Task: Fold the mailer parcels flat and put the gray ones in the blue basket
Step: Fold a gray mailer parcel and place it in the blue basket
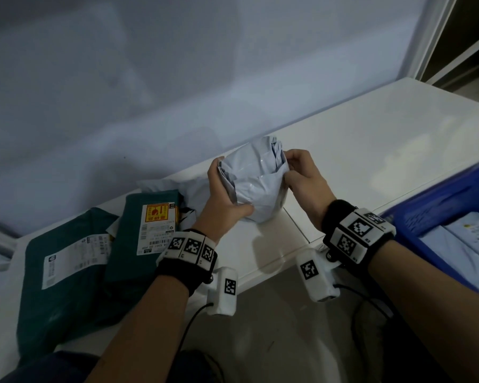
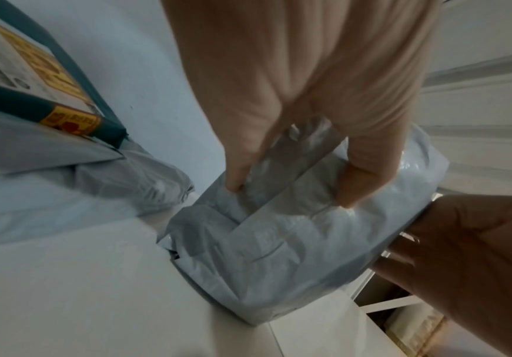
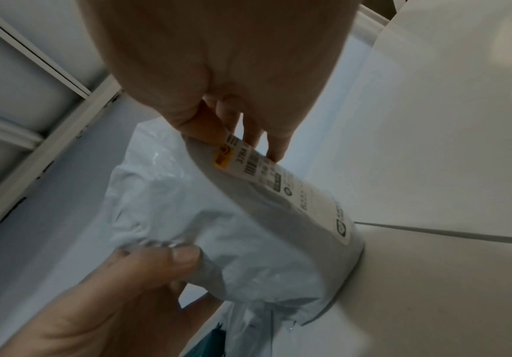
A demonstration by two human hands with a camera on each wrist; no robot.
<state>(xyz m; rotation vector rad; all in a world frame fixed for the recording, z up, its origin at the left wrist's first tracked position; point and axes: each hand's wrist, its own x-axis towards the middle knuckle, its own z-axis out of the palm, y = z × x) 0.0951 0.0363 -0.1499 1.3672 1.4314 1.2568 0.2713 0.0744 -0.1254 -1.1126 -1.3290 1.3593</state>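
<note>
A crumpled gray mailer parcel (image 1: 256,183) stands on its lower end on the white table (image 1: 371,150), held between both hands. My left hand (image 1: 223,197) grips its left side, thumb on the front and fingers behind. My right hand (image 1: 302,175) pinches its upper right edge. In the left wrist view my fingers (image 2: 358,183) press into the parcel (image 2: 278,241). The right wrist view shows the parcel (image 3: 217,229) with a white shipping label (image 3: 294,190) on its right face. The blue basket (image 1: 440,205) stands at the right with gray parcels (image 1: 468,239) inside.
Two dark green mailers (image 1: 67,266) with white labels lie at the left; the nearer-centre one (image 1: 147,225) carries a yellow sticker. Another gray mailer (image 1: 183,189) lies behind them, against the wall. A seam (image 1: 296,222) divides the tabletop under the held parcel.
</note>
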